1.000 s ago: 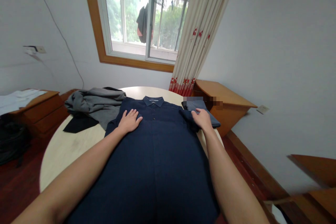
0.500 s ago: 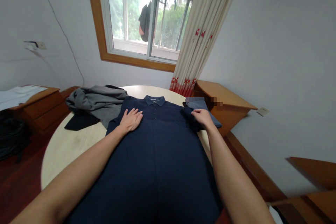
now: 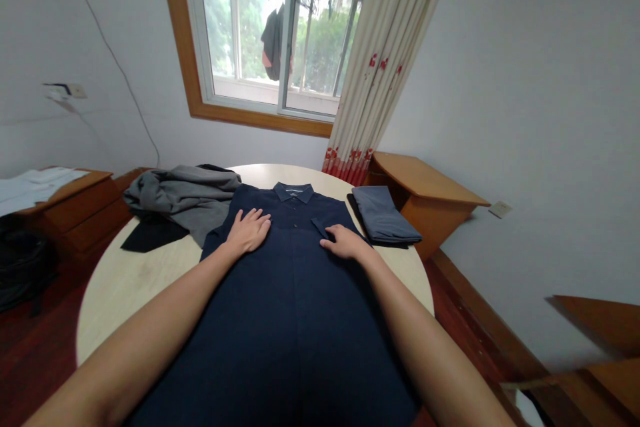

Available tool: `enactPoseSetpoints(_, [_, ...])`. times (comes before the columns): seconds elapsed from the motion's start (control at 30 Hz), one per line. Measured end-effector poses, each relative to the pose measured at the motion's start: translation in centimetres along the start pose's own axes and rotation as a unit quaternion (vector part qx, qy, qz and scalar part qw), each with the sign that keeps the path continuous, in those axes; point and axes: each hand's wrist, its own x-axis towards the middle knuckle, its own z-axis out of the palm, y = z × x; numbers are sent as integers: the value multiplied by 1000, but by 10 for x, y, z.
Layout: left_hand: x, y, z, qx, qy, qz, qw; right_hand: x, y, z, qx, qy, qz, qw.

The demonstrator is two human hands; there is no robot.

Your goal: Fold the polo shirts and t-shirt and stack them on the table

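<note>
Squarely, both hands (image 3: 247,230) (image 3: 345,243) lie flat on shirt (image 3: 295,320).

home room; curtained window (image 3: 270,33); wooden side cabinets (image 3: 425,203); clothes heaped on round table (image 3: 125,280)

Bare left hand (image 3: 247,230) and right hand (image 3: 345,243), both forearms uncovered

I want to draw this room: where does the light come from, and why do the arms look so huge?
Head view: soft daylight comes through the window, which looks washed out; no hard shadows fall on the table; the wide lens stretches the edges, so the forearms swell at the bottom while the left hand and right hand on the shirt look small and sharp.
</note>
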Motion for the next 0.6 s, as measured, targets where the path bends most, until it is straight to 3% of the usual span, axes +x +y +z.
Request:
enactPoseSetpoints(0.1, [0, 1, 0, 5, -2, 2, 1000, -4, -3, 11, -30, -29, 37, 998])
enactPoseSetpoints(0.2, [-1, 2, -1, 5, -3, 2, 1000, 4, -7, 11, -36, 4, 69, 997])
enactPoseSetpoints(0.33, [-1, 4, -2, 11, -7, -2, 1000, 35, -2, 8, -38, 75, 91, 992])
enactPoseSetpoints(0.6, [2, 1, 3, 13, -13, -3, 1000, 85, 29, 29, -21, 49, 155, 986])
